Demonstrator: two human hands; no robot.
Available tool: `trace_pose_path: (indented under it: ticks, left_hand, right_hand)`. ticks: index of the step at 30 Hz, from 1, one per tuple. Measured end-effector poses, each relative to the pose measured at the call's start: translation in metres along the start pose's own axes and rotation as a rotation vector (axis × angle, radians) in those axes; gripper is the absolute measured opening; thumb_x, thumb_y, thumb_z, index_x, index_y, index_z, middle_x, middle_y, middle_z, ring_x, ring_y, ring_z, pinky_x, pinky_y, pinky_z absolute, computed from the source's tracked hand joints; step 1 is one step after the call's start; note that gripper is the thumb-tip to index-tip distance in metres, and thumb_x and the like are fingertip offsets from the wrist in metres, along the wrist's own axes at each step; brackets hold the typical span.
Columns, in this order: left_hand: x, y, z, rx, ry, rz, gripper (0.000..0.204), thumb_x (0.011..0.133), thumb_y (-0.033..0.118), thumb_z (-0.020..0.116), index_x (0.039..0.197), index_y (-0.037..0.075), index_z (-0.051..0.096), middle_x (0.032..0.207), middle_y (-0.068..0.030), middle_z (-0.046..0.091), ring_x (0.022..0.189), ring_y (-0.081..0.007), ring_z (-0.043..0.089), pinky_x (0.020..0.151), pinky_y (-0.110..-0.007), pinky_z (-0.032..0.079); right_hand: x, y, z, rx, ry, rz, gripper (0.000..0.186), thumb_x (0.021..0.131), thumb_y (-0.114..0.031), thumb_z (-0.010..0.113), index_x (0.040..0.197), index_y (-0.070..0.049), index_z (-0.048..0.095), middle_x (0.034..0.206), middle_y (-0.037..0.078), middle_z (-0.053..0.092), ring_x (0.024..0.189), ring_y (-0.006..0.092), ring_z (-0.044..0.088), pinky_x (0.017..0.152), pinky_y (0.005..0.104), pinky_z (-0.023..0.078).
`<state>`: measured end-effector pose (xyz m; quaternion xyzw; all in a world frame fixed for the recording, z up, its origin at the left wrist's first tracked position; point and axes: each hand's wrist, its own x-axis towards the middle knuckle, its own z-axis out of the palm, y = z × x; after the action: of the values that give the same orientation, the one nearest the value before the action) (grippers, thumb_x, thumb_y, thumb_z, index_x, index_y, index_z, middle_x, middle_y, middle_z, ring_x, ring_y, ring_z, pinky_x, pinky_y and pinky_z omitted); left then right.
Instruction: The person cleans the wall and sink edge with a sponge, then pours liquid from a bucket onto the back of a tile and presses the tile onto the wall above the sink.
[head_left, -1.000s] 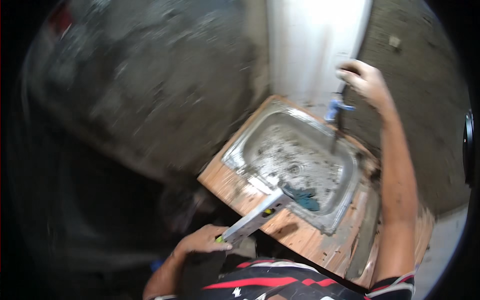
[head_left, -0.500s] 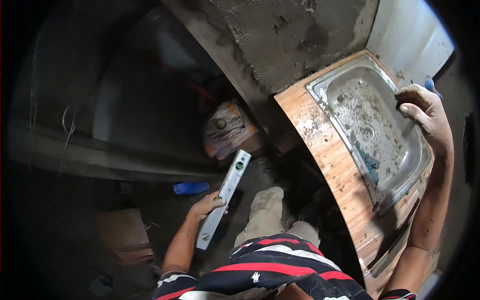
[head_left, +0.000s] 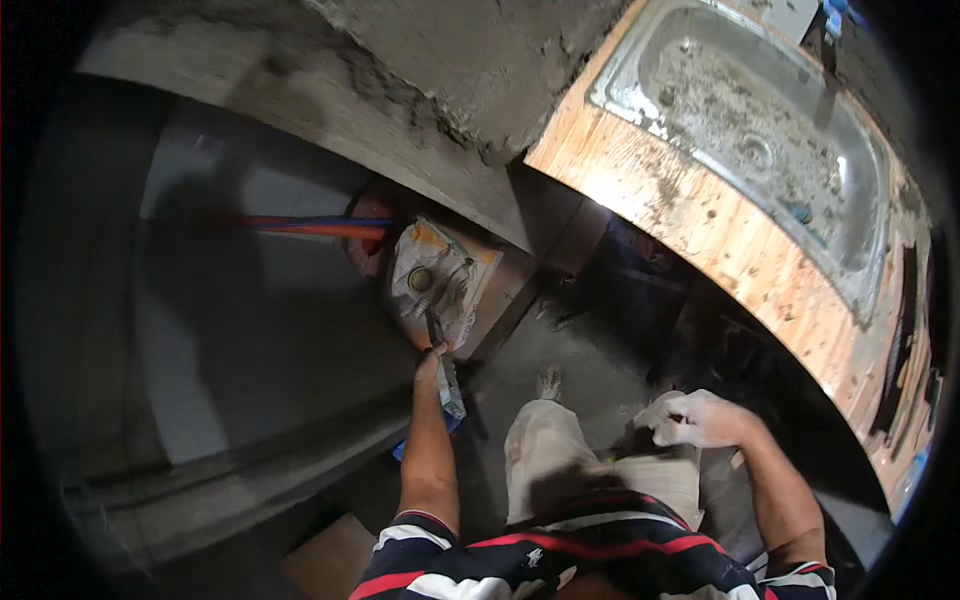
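The wood-grained surface (head_left: 730,240) spreads across my upper right, spattered with dark specks, its curved front edge running down toward my right side. Set into it is a steel sink (head_left: 857,190), its bottom crusted with grey grit around the drain. My striped shirt (head_left: 590,545) and pale, dirt-stained trousers (head_left: 548,450) fill the lower middle. Ahead of my left arm lies a crumpled whitish sack (head_left: 455,285) with orange patches, and a tan board (head_left: 330,555) lies low on my left. The silver spirit level (head_left: 451,392) is in my left grip (head_left: 433,360), clasped near the sack and well apart from the sink, pointing away from me and steeply foreshortened. My right grip (head_left: 692,418) is loosely curled above my right leg; whether anything sits inside it, I cannot tell. A blue thing (head_left: 402,450) shows just beside the level, and a round, dark-centred piece (head_left: 420,279) rests on the sack.
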<state>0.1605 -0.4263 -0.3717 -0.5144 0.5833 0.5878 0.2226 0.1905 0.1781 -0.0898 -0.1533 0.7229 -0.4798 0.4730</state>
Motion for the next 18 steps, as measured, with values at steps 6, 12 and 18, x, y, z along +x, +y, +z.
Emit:
trace_pose_path:
  ticks: [6,12,18]
  left_hand:
    - [0.111,0.002,-0.055,-0.214,0.053,0.251,0.024,0.085,0.025,0.073,0.092,0.005,0.063,0.078,-0.0074,0.061,0.06,-0.0219,0.059,0.052,-0.038,0.048]
    - [0.204,0.0,-0.059,0.121,0.39,0.456,0.044,0.084,0.031,0.078,0.111,0.001,0.062,0.088,-0.0103,0.066,0.078,-0.0257,0.066,0.069,-0.039,0.053]
    - [0.29,0.006,-0.064,1.211,0.778,0.683,0.067,0.086,0.034,0.076,0.138,0.002,0.049,0.106,-0.0194,0.07,0.103,-0.0396,0.067,0.085,-0.048,0.053]
  right_hand:
    - [0.108,0.219,0.148,-0.488,0.21,0.249,0.042,0.089,-0.039,0.069,0.105,-0.001,0.068,0.099,0.023,0.068,0.101,0.0405,0.065,0.095,0.0486,0.049]
    - [0.108,0.302,0.201,-0.719,0.075,0.536,0.056,0.086,-0.043,0.068,0.128,-0.007,0.061,0.132,0.029,0.056,0.122,0.0453,0.054,0.104,0.0516,0.045]
    - [0.106,0.33,0.2,-0.792,-0.061,0.625,0.06,0.082,-0.041,0.071,0.133,-0.009,0.061,0.135,0.027,0.057,0.124,0.0441,0.054,0.107,0.0504,0.045]
